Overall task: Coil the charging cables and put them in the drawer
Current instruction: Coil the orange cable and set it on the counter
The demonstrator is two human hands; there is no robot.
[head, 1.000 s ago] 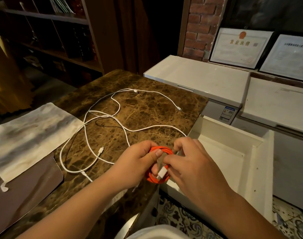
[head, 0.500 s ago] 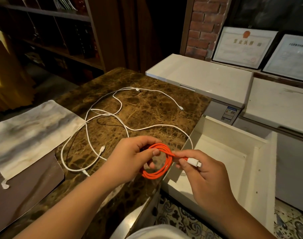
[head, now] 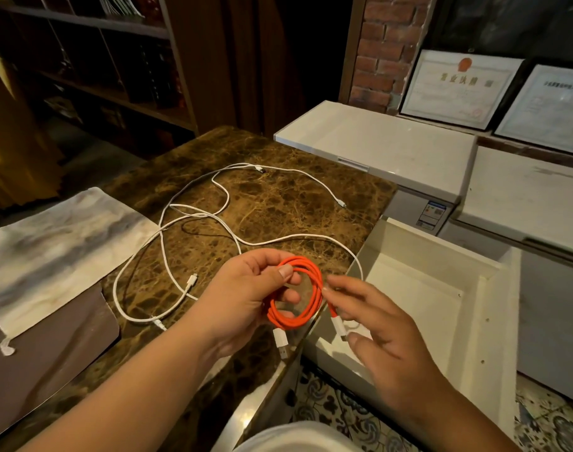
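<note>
An orange charging cable is wound into a small coil with two white plugs dangling below it. My left hand grips the coil's left side, thumb pressed over the top. My right hand is just to the right with fingers spread; its fingertips touch the coil's right edge, and one plug hangs loose in front of the palm. Loose white cables sprawl uncoiled across the brown marble tabletop. The white drawer stands open at the right, below my right hand.
A grey-white cloth lies on the table's left part. Two white chest freezers stand behind the drawer, with framed certificates leaning on the wall. Dark shelving fills the back left. Patterned floor tiles show below.
My right hand has let go of the white plug it pinched, and the plug now dangles. The left hand has kept its hold and turned the coil to face me.
</note>
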